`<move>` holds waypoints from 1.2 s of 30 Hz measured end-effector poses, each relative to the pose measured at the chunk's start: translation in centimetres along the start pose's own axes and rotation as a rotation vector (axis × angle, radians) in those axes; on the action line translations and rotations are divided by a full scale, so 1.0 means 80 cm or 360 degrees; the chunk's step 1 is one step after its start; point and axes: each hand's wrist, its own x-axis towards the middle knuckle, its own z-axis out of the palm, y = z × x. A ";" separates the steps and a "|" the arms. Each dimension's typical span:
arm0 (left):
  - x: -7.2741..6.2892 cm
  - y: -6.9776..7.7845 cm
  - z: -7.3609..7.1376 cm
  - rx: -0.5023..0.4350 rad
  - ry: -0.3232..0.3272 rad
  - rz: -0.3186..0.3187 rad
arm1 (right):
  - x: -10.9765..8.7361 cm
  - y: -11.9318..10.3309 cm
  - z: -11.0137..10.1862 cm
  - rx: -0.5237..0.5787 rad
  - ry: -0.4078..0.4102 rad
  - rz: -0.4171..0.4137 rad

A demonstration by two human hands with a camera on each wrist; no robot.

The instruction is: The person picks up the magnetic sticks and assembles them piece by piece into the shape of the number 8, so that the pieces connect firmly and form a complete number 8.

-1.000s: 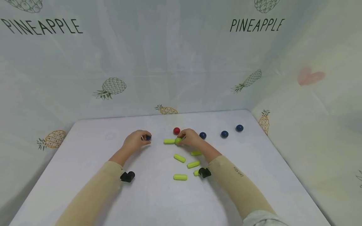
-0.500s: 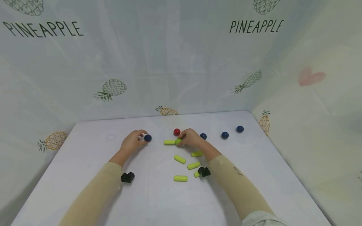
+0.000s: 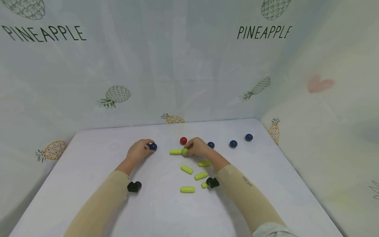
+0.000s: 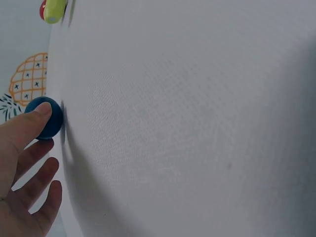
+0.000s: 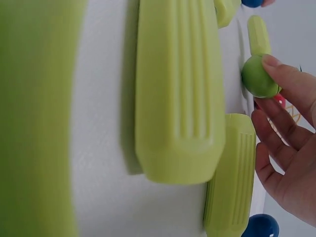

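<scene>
The fingers [image 4: 34,154] of the left hand [image 3: 137,152] are pinching a blue ball [image 3: 153,147], and the right hand's [image 3: 199,146] fingers are pinching the one green ball [image 3: 184,152]. Four blue balls are showing: that one and three more blue balls [image 3: 233,144] sitting over on the right side of the table [image 3: 157,210]. One red ball [image 3: 183,141] is sitting just behind the green one. Six yellow-green sticks [image 3: 187,190] are lying on the table, and one is touching the green ball with its end. The little black camera [image 3: 212,182] on the right arm [image 3: 222,160] is covering part of another stick, and the arm is covering a bit of one blue ball. The other fingers are curving out, a little apart.
</scene>
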 end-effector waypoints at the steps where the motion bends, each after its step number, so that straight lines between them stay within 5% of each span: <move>1: 0.000 0.001 0.000 0.0001 0.0003 -0.0002 | 0.000 0.000 0.000 -0.0003 0.0000 -0.0005; 36: -0.010 0.044 0.019 0.0015 -0.0099 0.0077 | -0.001 0.000 -0.001 -0.0005 -0.0002 -0.0010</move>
